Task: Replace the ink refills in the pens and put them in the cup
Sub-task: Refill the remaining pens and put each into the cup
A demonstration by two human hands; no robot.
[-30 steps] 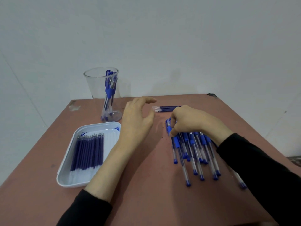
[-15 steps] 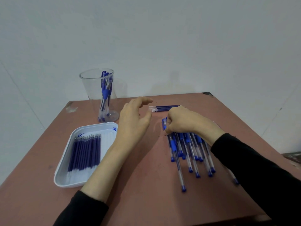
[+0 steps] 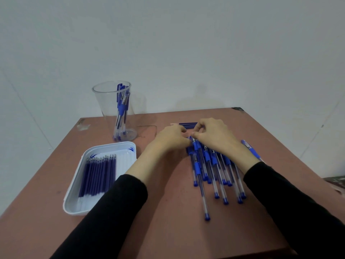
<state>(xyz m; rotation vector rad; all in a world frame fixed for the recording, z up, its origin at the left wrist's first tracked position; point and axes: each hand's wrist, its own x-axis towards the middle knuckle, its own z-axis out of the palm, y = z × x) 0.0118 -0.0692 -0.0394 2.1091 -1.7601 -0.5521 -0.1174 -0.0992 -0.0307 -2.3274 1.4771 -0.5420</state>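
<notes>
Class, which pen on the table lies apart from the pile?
The lone pen at the right side of the table, beyond the right hand. It lies by itself, while the other loose pens are bunched in the pile nearer the middle.

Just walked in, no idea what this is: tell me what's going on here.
A person is refilling pens. The left hand and right hand both pinch one pen at the far end of the pen pile. A few finished pens stand in the clear cup. Dark blue refills lie in the white tray; a few loose refills lie beyond the hands.
</notes>
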